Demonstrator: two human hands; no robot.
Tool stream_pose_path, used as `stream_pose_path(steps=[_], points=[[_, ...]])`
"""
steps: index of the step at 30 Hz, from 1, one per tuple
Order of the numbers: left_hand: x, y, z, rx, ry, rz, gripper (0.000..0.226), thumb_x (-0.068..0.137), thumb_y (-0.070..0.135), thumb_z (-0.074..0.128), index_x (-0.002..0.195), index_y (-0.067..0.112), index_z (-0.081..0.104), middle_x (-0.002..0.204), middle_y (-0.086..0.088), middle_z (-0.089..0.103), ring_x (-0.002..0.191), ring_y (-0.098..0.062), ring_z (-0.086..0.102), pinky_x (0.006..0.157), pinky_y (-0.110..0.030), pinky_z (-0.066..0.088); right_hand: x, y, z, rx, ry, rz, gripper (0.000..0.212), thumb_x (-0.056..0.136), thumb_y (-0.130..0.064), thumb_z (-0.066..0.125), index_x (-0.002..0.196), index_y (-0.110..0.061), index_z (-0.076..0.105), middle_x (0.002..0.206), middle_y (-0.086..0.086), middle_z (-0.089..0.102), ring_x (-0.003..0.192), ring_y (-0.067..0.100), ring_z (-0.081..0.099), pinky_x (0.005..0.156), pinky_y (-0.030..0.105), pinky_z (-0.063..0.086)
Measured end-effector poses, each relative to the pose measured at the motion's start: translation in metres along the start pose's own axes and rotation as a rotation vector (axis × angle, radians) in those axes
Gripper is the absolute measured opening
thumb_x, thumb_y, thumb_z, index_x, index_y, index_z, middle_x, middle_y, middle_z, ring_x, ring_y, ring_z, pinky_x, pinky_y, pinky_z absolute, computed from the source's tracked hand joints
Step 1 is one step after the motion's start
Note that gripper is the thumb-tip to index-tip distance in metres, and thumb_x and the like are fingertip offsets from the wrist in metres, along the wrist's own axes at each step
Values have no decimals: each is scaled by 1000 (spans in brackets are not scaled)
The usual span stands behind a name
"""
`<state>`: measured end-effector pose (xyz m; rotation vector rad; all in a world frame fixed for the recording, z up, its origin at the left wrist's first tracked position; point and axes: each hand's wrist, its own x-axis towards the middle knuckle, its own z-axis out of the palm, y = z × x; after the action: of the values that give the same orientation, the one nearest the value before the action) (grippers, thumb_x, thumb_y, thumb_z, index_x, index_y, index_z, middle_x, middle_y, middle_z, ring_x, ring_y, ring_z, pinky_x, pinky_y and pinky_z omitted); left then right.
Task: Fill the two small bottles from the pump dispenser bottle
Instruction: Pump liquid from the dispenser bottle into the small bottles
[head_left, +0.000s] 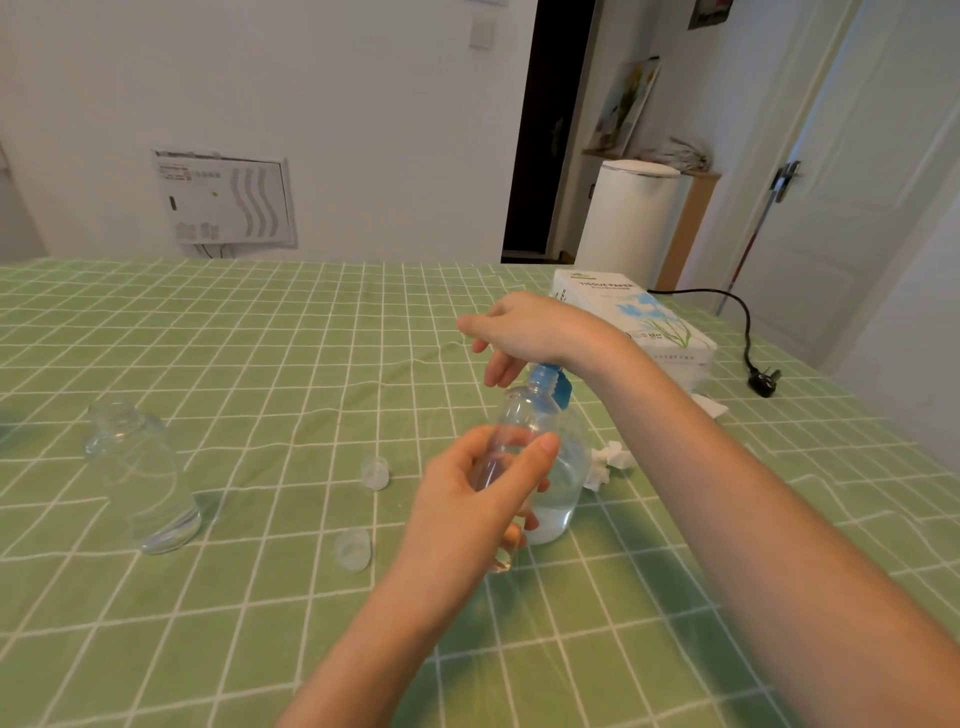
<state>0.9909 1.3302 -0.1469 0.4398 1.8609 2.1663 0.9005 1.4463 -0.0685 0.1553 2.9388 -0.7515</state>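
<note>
left grip (467, 499) around small bottle (522, 415), right grip (530, 327) atop blue pump (558, 392)

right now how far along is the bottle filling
Done: both caps lie off on the table. In hand: left hand holds one small bottle at the pump dispenser, right hand on its head. Left: the other bottle stands uncapped, fill level unclear; both need caps.

green checked tablecloth (208, 332) covers table | tissue paper box (639, 317) at 2 o'clock | black cord with plug (748, 332) at 3 o'clock, beside box | crumpled tissue (613, 460) near centre | white bin (628, 218) beyond table, 1 o'clock
</note>
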Motion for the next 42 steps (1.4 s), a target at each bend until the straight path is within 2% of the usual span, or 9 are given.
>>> stream_pose_path(steps=[2,5,7,13,21,27,34,38,42], points=[[1,2,0,-5,-7,16,41,61,49,64,89,20,67,61,7,64,43,-6,52,37,-15,37,0,-2,-5,11,-8,-5,44,96,-42,40,110,-7,61,89,10,75,100,30,68,94,37,47],[3,4,1,-11,-7,32,39,61,49,64,88,21,67,61,8,64,44,-6,52,38,-15,37,1,-5,-10,-44,-17,-4,45,96,-44,41,109,-8,63,93,10,74,96,27,69,75,33,46],[4,4,2,-22,-4,27,38,61,49,64,87,21,67,62,8,65,43,-6,52,37,-15,37,2,-6,-10,-58,-25,-1,45,96,-45,41,109,-8,63,95,10,74,96,26,69,69,31,42],[3,3,1,-17,0,22,39,62,48,63,88,20,67,60,8,64,42,-5,51,37,-15,37,1,-6,-7,-63,-22,4,45,96,-46,41,107,-8,63,96,10,73,98,27,68,83,34,47],[0,-1,0,-1,-8,8,45,61,50,63,92,17,66,59,8,64,42,-5,51,38,-15,38,0,-2,2,-69,-33,29,45,95,-46,43,108,-8,63,98,10,72,99,26,67,88,36,46],[1,-2,-1,9,-13,10,45,59,51,63,90,18,67,59,9,64,45,-5,53,39,-14,38,0,-1,3,-53,-4,13,48,95,-46,43,115,-5,58,89,7,74,98,28,68,95,39,47],[2,1,1,4,-17,35,45,60,50,62,92,19,66,61,9,64,47,-5,54,40,-15,41,-1,-2,-5,-1,39,-25,42,94,-40,44,113,-6,58,83,6,74,97,26,68,89,35,48],[2,2,0,7,-27,45,42,61,50,62,90,20,66,62,9,64,47,-5,54,40,-15,41,-1,-7,-9,-66,-17,-20,42,95,-43,44,110,-9,63,92,7,74,97,25,68,77,31,48],[2,2,0,6,-24,41,40,60,52,62,88,22,66,61,9,64,45,-6,53,38,-16,39,-2,-5,-7,-10,13,-18,40,95,-40,45,110,-7,62,89,8,74,97,26,68,90,36,46]])
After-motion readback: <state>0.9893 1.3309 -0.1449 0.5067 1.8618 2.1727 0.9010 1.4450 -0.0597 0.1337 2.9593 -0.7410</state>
